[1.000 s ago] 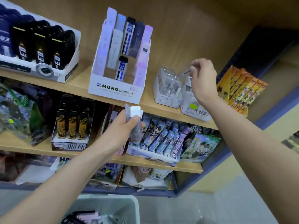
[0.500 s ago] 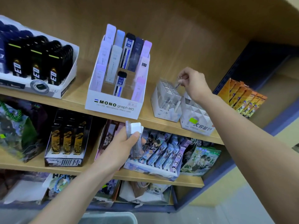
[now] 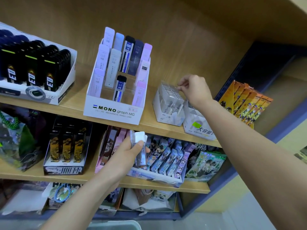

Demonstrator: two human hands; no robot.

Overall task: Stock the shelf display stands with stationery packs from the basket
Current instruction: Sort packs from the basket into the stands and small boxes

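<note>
My left hand (image 3: 126, 151) grips several clear lead packs with white caps (image 3: 140, 146), held in front of the middle shelf. My right hand (image 3: 194, 90) reaches to the upper shelf, its fingertips pinched at the back top row of a small white display stand (image 3: 167, 103) filled with clear packs. Whether a pack is still between those fingers is hidden. A second white stand with a green sticker (image 3: 197, 125) sits just right of it, under my right wrist. The pale basket's rim (image 3: 116, 225) shows at the bottom edge.
A white MONO graph MG lead display (image 3: 114, 107) stands left of the small stand. A box of black packs (image 3: 36, 75) is far left. Orange packs (image 3: 245, 103) lean at the right. The middle shelf holds card boxes (image 3: 162, 160) and a black-gold box (image 3: 66, 146).
My right hand has come down from holding a pack above the stands to the top of the small white stand. The view has tilted up; my left hand stays put with its packs.
</note>
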